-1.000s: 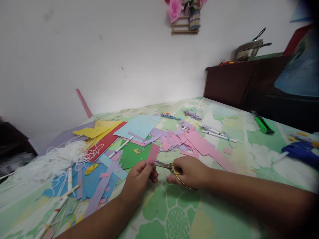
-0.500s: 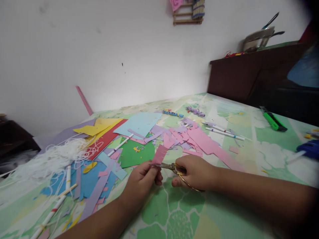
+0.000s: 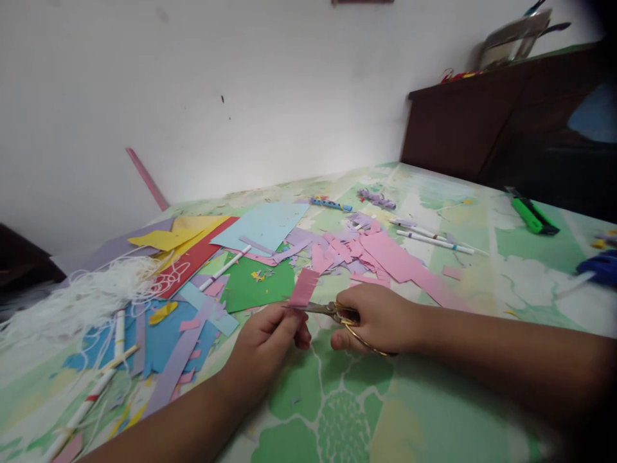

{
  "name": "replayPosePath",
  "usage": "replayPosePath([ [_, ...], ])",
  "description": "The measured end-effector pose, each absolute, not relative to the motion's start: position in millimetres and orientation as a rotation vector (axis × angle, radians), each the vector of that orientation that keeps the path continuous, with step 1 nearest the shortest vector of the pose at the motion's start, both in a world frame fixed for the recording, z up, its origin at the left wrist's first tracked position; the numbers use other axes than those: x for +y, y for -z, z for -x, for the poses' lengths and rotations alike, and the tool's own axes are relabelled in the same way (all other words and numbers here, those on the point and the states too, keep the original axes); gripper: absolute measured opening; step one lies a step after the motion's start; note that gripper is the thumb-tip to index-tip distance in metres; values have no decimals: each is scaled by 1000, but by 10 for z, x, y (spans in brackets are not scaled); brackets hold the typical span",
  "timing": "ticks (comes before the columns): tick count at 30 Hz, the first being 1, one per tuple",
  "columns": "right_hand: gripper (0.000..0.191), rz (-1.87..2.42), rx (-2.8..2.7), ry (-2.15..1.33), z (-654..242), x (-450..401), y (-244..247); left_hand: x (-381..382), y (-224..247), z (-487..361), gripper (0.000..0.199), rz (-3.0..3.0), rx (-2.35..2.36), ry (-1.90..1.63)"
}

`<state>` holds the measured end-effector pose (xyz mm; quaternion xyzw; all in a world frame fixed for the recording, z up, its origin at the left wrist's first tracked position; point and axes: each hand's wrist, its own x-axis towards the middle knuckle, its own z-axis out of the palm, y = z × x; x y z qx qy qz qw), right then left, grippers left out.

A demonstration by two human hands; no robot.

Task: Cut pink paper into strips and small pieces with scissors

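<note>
Pinched in my left hand [image 3: 270,337] is the lower end of a short pink paper strip [image 3: 303,287], which stands up from my fingers with small slits along its right edge. My right hand [image 3: 373,318] is closed round the gold handles of a pair of scissors [image 3: 332,311]. The blades point left and lie across the strip just above my left fingertips. Behind my hands, a pile of pink paper scraps [image 3: 347,251] and a longer pink sheet [image 3: 395,256] lie on the flowered tablecloth [image 3: 332,424].
White string [image 3: 106,289] lies tangled at left over coloured paper. A green sheet [image 3: 260,283] and a light blue sheet [image 3: 265,225] lie beyond my left hand. White sticks [image 3: 434,239] and a green box cutter [image 3: 533,214] are at right. A dark cabinet [image 3: 448,128] borders the table.
The view has tilted down slightly, so the table sits higher in the picture. My hands, the strip and the scissors keep nearly the same places relative to each other.
</note>
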<state>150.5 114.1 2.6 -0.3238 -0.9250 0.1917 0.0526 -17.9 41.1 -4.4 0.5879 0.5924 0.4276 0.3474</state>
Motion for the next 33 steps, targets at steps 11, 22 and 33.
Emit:
replayPosePath([
  [11,50,955,-2788,-493,-1498,1122,26,361,60,160,25,-1582,1554,-1116],
  [22,52,914,-2802,-451,-1501,1131,43,356,29,154,24,-1585,1581,-1107],
  [33,49,903,-2800,-462,-1503,1153,37,360,42,176,26,-1635,1564,-1060],
])
